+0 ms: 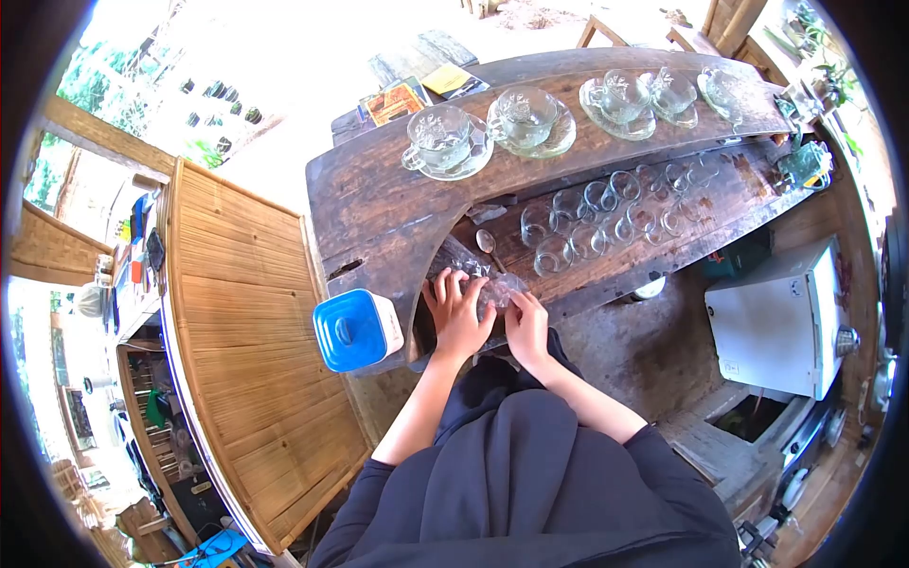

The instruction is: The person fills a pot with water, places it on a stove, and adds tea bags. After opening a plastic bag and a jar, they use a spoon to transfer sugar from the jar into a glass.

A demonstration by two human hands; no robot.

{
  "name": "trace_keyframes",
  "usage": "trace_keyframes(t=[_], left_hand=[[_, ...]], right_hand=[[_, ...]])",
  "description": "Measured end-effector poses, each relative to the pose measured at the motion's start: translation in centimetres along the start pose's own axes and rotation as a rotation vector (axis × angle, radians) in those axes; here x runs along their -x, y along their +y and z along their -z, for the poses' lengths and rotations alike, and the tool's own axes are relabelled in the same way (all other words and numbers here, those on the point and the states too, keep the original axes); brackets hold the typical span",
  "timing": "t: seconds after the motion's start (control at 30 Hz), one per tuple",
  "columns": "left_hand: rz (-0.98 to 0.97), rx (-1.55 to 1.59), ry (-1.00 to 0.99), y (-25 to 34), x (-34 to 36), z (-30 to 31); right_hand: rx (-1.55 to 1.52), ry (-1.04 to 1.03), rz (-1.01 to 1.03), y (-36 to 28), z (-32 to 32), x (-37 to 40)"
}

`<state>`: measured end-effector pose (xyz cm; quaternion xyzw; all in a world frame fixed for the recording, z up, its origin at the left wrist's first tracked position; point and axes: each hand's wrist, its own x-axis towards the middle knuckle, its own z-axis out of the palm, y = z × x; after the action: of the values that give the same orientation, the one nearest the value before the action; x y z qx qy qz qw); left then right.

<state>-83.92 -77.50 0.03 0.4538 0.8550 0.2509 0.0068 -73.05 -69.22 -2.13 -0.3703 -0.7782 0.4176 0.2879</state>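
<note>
A crinkled, clear plastic bag point(500, 287) lies at the near end of the lower wooden shelf, between my two hands. My left hand point(458, 314) is on the bag's left side, its fingers bent and its thumb and forefinger closed on the plastic. At the right edge, my right hand point(526, 327) pinches the bag between thumb and fingers. What the bag holds I cannot make out. Just beyond it rests a metal spoon point(486, 241). To the left of my hands, a white container with a blue lid point(348, 329) stands at the counter's corner.
Several upside-down clear glasses point(589, 213) stand in rows along the lower shelf. Glass cups on saucers point(441, 142) line the raised wooden counter point(379, 204). Books point(393, 102) lie at its far edge. A white appliance point(772, 317) is at right, a woven bamboo panel point(256, 341) at left.
</note>
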Motion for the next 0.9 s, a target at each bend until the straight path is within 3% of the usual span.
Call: trace_keyframes(t=[0.17,0.33,0.63,0.8,0.9], left_hand=[[0.011,0.01,0.058,-0.1,0.3,-0.3],[-0.001,0.005,0.069,0.0,0.3,-0.5],[0.02,0.066,0.078,-0.3,1.1,-0.5],[-0.005,0.055,0.064,-0.3,0.9,-0.6],[-0.003,0.045,0.078,-0.5,0.6,-0.7]], right_hand=[[0.154,-0.038,0.094,0.5,1.4,-0.8],[0.175,-0.075,-0.051,-1.1,0.1,-0.5],[0.219,-0.042,0.306,0.3,0.2,-1.8],[0.307,-0.101,0.265,1.1,-0.2,-1.4],[0.176,-0.092,0.275,0.2,0.3,-1.7]])
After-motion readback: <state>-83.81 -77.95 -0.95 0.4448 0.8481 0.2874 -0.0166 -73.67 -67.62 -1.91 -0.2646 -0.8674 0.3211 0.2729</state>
